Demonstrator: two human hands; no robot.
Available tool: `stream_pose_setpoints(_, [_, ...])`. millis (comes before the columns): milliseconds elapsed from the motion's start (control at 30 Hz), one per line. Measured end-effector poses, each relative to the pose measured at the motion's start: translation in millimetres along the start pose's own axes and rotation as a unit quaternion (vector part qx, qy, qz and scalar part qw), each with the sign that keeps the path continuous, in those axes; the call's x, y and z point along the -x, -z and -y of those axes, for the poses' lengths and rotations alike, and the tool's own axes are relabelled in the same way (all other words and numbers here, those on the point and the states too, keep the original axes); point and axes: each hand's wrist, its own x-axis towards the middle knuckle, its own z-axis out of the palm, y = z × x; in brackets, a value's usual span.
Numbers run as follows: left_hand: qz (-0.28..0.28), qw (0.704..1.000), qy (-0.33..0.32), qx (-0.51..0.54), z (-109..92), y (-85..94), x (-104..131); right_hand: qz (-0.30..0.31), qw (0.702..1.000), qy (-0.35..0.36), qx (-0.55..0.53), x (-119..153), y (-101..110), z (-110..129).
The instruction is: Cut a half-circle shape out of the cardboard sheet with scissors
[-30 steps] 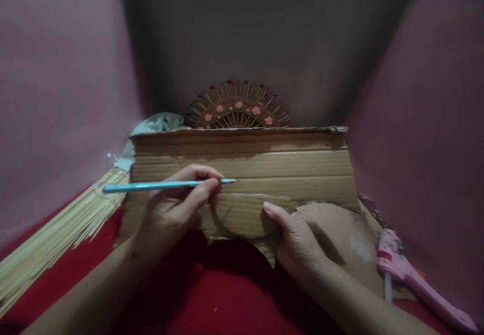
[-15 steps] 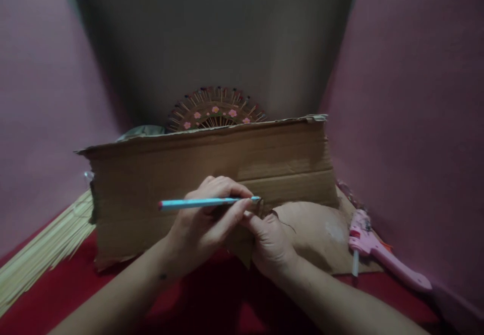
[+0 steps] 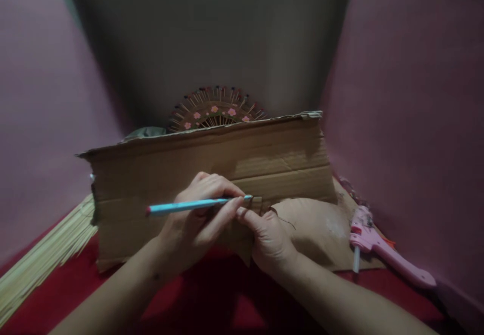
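My left hand (image 3: 202,214) is closed around a light-blue pen (image 3: 189,206) with a red end, held nearly level with its tip pointing right. The tip meets a small piece of cardboard (image 3: 256,204) in front of a larger cardboard sheet (image 3: 143,184). My right hand (image 3: 270,239) pinches this small piece, thumb on top; the fingers beneath are mostly hidden. Right beside that hand lies a curved, lighter cardboard piece (image 3: 310,224) with a thin dark thread at its left edge.
A pink glue gun (image 3: 378,244) with a glue stick lies at the right. Thin bamboo sticks (image 3: 49,257) are bundled at the left on the red cloth (image 3: 170,305). Behind the sheet stands a flower-decorated fan shape (image 3: 215,111). Pink walls (image 3: 408,98) rise on both sides.
My left hand and the pen have shifted a little left, the tip sliding left along the small cardboard piece. My right hand has stayed nearly in place.
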Motion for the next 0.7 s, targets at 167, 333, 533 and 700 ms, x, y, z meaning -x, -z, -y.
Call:
stream_pose_setpoints(167, [-0.02, 0.999, 0.023, -0.032, 13.9, 10.1, 9.2, 0.013, 0.999, -0.001, -0.03, -3.4, 2.4, -0.6])
stream_pose_setpoints(333, [-0.049, 0.995, 0.071, -0.054, 32.8, 23.7, 25.1, -0.001, 0.999, -0.005, -0.047, -6.3, 3.8, -2.0])
stream_pose_setpoints(533, [-0.093, 0.984, 0.135, -0.073, 44.2, 35.5, 37.5, -0.041, 0.999, 0.007, -0.031, -8.1, 8.4, -2.5])
stream_pose_setpoints(700, [-0.124, 0.976, 0.158, -0.089, 47.2, 38.1, 43.3, -0.038, 0.999, 0.003, -0.03, -7.2, 10.2, -2.5])
